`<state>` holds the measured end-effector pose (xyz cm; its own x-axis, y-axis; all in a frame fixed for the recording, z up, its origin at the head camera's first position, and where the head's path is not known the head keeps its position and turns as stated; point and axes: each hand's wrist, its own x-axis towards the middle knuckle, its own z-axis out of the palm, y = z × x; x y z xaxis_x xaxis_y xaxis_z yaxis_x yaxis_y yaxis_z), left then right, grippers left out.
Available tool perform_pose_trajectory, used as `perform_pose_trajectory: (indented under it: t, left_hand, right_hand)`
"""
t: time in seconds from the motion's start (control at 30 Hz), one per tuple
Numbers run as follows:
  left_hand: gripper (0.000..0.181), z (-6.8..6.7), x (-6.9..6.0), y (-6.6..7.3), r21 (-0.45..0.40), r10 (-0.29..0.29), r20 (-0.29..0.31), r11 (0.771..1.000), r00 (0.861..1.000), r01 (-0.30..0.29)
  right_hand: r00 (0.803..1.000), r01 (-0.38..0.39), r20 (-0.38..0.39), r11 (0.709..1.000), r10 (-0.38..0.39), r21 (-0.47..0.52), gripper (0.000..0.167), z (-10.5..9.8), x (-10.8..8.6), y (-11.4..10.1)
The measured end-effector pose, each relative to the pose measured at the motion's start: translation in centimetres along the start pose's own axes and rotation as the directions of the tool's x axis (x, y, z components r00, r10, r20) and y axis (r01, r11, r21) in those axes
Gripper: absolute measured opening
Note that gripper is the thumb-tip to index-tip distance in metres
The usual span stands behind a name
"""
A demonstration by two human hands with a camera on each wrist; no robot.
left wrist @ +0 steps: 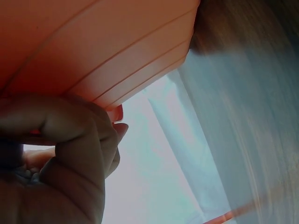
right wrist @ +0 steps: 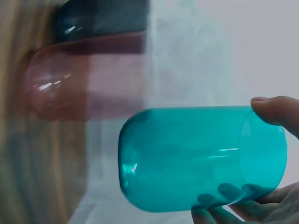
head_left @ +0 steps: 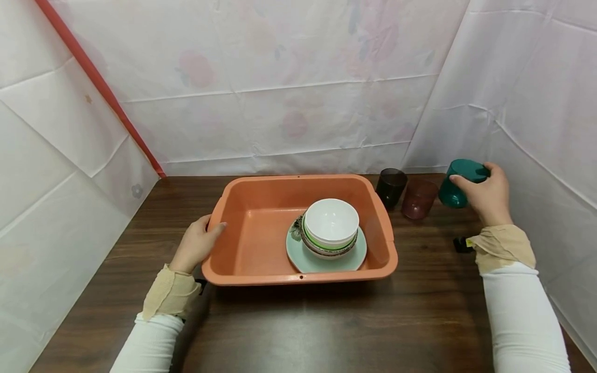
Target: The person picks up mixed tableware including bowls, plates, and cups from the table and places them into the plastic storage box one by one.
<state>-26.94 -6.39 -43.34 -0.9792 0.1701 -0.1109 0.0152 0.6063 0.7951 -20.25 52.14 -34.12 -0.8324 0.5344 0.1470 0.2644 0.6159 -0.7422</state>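
My left hand [head_left: 193,245] grips the left rim of an orange plastic basin [head_left: 254,280], thumb over the edge and fingers curled below it in the left wrist view. Inside the basin, toward its right half, a white bowl [head_left: 332,220] tops a stack of bowls on a pale green plate [head_left: 298,254]. At the right, my right hand [head_left: 492,197] holds a teal cup [right wrist: 196,158] near its rim, between thumb and fingers. The right wrist view shows this cup upright and raised off the table.
A pinkish-red cup [head_left: 419,199] and a dark cup [head_left: 391,187] stand side by side right of the basin on the brown wooden table [head_left: 317,326]. Pale patterned sheets [head_left: 261,114] hang behind and at both sides.
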Motion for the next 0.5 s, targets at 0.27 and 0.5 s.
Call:
perform_pose_trajectory:
  t: [0.27,0.5]
  left_hand:
    - [0.06,-0.2,-0.1,0.2,0.023,0.01,0.004,1.0,1.0,-0.01]
    - [0.064,-0.5,-0.1,0.3,0.081,0.024,0.017,0.996,1.0,-0.025]
  right_hand:
    - [0.997,0.076,0.015,0.997,-0.076,-0.017,0.098,0.0,-1.3,-3.5]
    - [0.993,0.115,0.031,0.993,-0.115,-0.018,0.094,0.2,-2.5,-5.7]
